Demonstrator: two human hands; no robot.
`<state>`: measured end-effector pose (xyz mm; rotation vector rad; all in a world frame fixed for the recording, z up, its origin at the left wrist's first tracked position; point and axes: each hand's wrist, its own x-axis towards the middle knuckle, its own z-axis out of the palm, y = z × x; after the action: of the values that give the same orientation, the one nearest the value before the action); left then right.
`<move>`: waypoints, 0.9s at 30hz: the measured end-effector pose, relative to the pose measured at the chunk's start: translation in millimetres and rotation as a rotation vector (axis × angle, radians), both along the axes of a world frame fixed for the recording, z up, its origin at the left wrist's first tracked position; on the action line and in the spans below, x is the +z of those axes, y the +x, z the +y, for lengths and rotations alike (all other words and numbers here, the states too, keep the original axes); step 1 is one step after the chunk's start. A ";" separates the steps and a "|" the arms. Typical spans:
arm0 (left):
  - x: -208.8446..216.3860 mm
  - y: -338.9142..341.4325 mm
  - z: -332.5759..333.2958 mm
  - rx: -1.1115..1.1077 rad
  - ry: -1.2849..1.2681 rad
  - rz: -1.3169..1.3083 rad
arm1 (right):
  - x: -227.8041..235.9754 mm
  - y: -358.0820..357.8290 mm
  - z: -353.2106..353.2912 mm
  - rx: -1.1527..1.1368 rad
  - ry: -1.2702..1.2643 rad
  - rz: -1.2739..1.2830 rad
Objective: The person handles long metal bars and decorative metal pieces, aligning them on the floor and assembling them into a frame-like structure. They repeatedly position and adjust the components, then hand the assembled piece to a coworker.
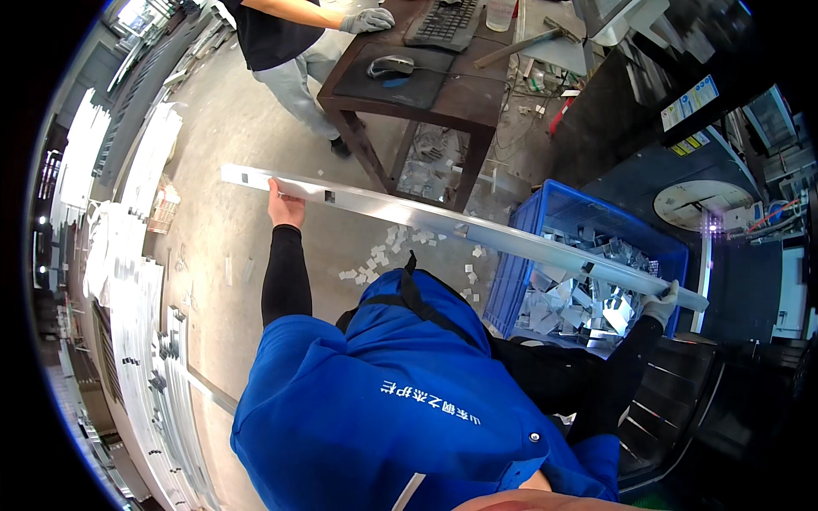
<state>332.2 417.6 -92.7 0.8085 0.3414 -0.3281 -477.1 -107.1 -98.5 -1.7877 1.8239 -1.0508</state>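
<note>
Across the middle of the frame, you have a long silver bar [392, 209] in both hands. It slopes down from the left of the frame to the lower right, and it has small square holes along it. Your left hand [288, 209] is bare and partly closed on the bar near its left end, with one fingertip up on the flat side. Your right hand [658, 303] wears a pale glove and is curled around the bar close to its other end.

On the right of the frame, the bar crosses in front of a big blue crate [509, 294]. I cannot tell if the two touch. Lots of shiny metal bits [558, 296] lie in the crate. Little pale squares [375, 257] are spread on the floor [217, 255], left of the crate.

At the top of the frame is a brown table [477, 95] with a mouse [390, 66], a keyboard [443, 24], a hammer [524, 44] and a clear cup [500, 14]. Another person's gloved hand [368, 20] rests flat at its edge. Down the left side of the frame, many long pale bars [141, 298] lie in piles.
</note>
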 end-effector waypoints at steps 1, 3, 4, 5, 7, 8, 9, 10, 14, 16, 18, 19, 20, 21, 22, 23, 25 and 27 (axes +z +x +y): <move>-0.8 -1.4 -0.7 -0.001 0.023 -0.003 | 2.9 2.6 3.0 -0.010 0.006 -0.010; -1.9 -3.0 1.7 0.007 0.059 -0.011 | 11.0 11.1 9.5 0.001 -0.007 0.022; -2.5 -2.1 3.0 0.011 0.068 -0.016 | 14.5 14.0 11.6 -0.002 -0.002 0.003; -3.5 -2.1 4.6 0.014 0.079 -0.018 | 18.6 18.0 14.4 -0.004 0.004 -0.016; -5.0 -3.4 4.0 0.027 0.085 -0.044 | 26.3 27.4 17.4 -0.035 0.036 -0.089; -6.1 -3.9 4.2 0.035 0.086 -0.056 | 28.1 27.5 18.2 -0.043 0.036 -0.082; -7.1 -4.2 4.5 0.027 0.079 -0.068 | 29.8 27.0 20.0 -0.035 0.008 0.010; -8.0 -4.7 5.6 0.019 0.072 -0.080 | 30.7 26.9 22.0 -0.025 -0.018 0.102; -15.4 0.8 19.9 -0.136 0.068 -0.205 | 22.6 26.0 16.5 0.002 0.045 -0.028; -8.6 -14.9 0.6 -0.188 0.056 -0.147 | 17.6 24.2 19.8 -0.010 0.051 -0.070; -8.8 -22.4 -7.2 -0.217 0.043 -0.116 | 14.6 17.2 16.4 0.002 0.042 -0.103; -11.2 -18.8 -5.7 -0.222 0.036 -0.114 | 13.8 12.6 13.1 0.019 0.027 -0.106; -17.5 -12.2 -7.2 -0.236 0.027 -0.114 | 12.6 5.3 10.5 0.031 0.011 -0.110; -24.6 -6.3 0.8 -0.250 0.004 -0.129 | 12.9 8.4 11.1 0.055 0.081 -0.386; -31.4 2.2 8.0 -0.273 -0.027 -0.145 | 14.7 10.5 12.0 0.049 0.140 -0.664; -37.2 7.5 12.7 -0.297 -0.054 -0.159 | 17.5 23.6 17.0 0.139 0.106 -0.539; -50.0 22.1 36.3 -0.270 -0.040 -0.182 | 29.2 58.0 27.1 0.311 -0.001 -0.304; -70.7 21.5 16.0 -0.250 0.006 -0.147 | 42.7 49.9 24.7 0.369 0.166 -0.740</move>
<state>353.7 433.5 -163.4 0.8781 0.1029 -0.4983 -427.2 -82.4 -55.8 -1.3086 1.0538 -1.1566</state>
